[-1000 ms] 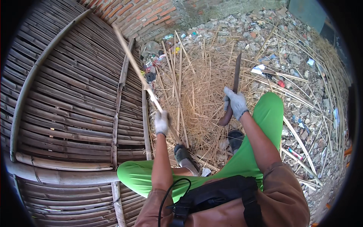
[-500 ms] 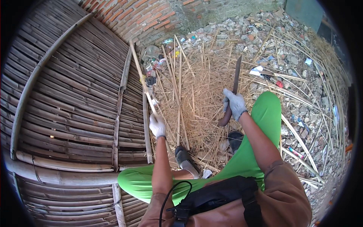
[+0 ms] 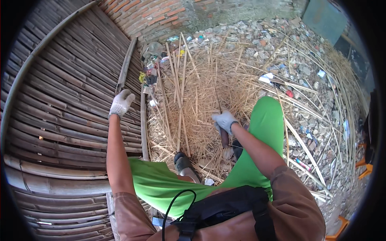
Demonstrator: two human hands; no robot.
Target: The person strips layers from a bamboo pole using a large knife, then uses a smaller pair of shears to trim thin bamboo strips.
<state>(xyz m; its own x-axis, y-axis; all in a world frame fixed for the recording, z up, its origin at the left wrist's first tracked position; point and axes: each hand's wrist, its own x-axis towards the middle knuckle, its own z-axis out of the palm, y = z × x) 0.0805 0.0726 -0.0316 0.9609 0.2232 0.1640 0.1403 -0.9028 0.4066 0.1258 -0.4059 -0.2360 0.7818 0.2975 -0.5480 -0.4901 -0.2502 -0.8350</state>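
Observation:
My right hand [image 3: 225, 121], in a pale work glove, is closed around a long knife with a dark, curved wooden handle [image 3: 224, 138]. Its blade [image 3: 218, 100] shows almost edge-on as a thin line over the straw. My left hand [image 3: 122, 103], gloved too, is held out over the bamboo slats [image 3: 76, 104], beside an upright bamboo strip [image 3: 128, 60]. Its fingers are loosely bent and apart, and nothing shows in them. Several cut bamboo sticks [image 3: 179, 108] lie on the shavings between my hands.
Dry shavings [image 3: 209, 88] cover the ground ahead of my feet. Stones and litter [image 3: 305, 80] spread along the right, with long bamboo strips [image 3: 305, 150] across them. A brick wall [image 3: 148, 14] stands at the back. Orange plastic legs [image 3: 365, 168] show at the right edge.
My left hand has moved left and up, and the bamboo stick it held is no longer in it. My right hand has shifted left and lower with the knife, whose blade has turned edge-on.

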